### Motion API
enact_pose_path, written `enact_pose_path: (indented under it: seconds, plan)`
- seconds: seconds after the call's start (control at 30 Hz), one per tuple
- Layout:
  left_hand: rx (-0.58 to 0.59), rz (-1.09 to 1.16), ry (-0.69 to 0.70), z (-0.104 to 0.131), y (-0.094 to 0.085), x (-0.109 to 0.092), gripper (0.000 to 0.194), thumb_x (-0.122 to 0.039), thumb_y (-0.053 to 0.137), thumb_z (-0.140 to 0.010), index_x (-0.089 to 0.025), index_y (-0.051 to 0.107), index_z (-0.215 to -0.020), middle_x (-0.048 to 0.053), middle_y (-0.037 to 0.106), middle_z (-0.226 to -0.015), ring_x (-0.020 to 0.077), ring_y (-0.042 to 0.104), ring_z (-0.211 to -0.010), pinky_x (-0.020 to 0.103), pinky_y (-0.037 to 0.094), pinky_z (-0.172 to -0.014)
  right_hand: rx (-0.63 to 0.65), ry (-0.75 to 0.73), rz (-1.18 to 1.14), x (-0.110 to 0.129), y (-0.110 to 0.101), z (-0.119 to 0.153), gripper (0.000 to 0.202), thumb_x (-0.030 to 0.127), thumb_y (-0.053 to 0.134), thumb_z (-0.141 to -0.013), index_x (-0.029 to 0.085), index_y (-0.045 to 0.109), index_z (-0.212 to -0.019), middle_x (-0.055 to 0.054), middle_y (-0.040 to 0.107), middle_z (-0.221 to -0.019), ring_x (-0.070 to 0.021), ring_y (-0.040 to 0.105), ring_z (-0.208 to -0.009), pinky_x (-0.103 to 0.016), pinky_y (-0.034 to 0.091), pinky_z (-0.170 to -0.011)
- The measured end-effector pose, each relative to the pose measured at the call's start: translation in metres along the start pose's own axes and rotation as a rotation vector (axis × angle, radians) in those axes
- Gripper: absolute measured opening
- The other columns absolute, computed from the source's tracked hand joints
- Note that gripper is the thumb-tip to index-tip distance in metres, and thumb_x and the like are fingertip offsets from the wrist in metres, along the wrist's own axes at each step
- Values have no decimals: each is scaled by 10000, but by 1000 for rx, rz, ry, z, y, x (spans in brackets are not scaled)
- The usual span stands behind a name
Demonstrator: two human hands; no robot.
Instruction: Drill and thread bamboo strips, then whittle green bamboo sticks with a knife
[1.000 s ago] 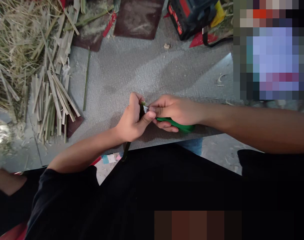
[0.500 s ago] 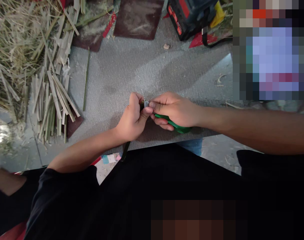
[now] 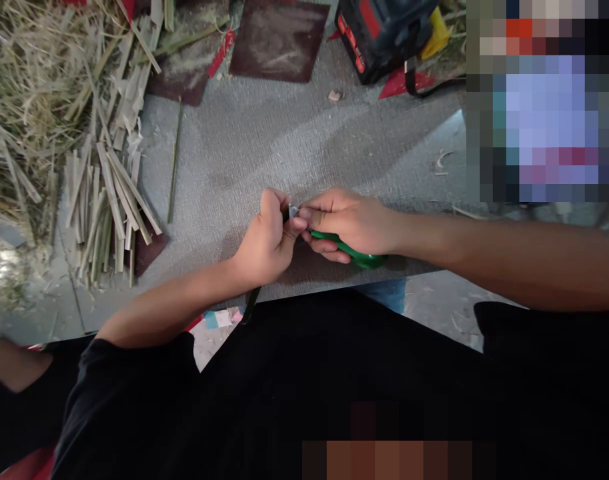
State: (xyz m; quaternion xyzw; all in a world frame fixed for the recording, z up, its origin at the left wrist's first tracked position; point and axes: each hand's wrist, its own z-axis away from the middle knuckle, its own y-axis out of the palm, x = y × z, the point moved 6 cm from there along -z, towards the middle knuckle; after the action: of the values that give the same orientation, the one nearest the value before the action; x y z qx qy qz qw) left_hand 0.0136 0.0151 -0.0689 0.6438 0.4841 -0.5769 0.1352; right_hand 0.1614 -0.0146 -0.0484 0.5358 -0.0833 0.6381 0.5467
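Over the near edge of the table, my left hand (image 3: 267, 240) is closed on a narrow dark green strip (image 3: 253, 301), which looks like split bamboo. Its lower end hangs down past my wrist toward my black shirt. My right hand (image 3: 347, 223) is wrapped around green-handled scissors (image 3: 367, 259), with the thumb and forefinger up on the metal. A short piece of bright blade (image 3: 293, 211) shows between my two thumbs, against the strip. Most of the blade is hidden by my fingers, and both hands nearly touch.
Pale split strips (image 3: 111, 200) lie heaped at the left beside a pile of shavings (image 3: 34, 80). One thin strip (image 3: 174, 160) lies alone on the grey table (image 3: 264, 127). Farther back are a brown square sheet (image 3: 279, 40) and a black-and-red battery pack (image 3: 384, 37). Another person's arm (image 3: 14, 363) shows at lower left.
Almost nothing differs. Both hands keep their grip on the strip and scissors; the whole view has shifted down very slightly.
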Motion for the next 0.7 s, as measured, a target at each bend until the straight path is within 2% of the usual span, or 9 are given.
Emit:
enact_pose_path:
  seconds: [0.13,0.33,0.47,0.7]
  plan:
    - [-1,-5,11,-1,0,-3,365,-614,545,-1191,-274,413,-1200,-47,514,-921,97,476,-655,291,377,-577,40,62,49,7,5,9,422,386,703,-1205,150,600,-871,35,518,-623,-74,529,-468,-165,414,-468]
    - [20,-2,44,-1,-2,-4,414,-654,547,-1178,-269,404,-1234,-29,527,-956,107,518,-681,314,394,-599,81,162,-38,2,4,7,424,362,664,-1200,159,601,-834,25,491,-587,-80,483,-416,-177,341,-416]
    - [51,-8,41,0,0,-5,394,-641,515,-1192,-268,394,-1222,-34,514,-940,100,487,-658,311,361,-576,101,215,-60,-2,3,6,434,400,675,-1196,164,609,-839,23,493,-582,-82,480,-401,-185,325,-401]
    - [2,-1,29,-1,0,0,363,-631,485,-1208,-275,412,-1202,-42,527,-925,96,531,-671,296,398,-601,-1,114,-36,7,3,11,398,389,697,-1196,160,625,-879,26,498,-619,-77,491,-451,-179,367,-435]
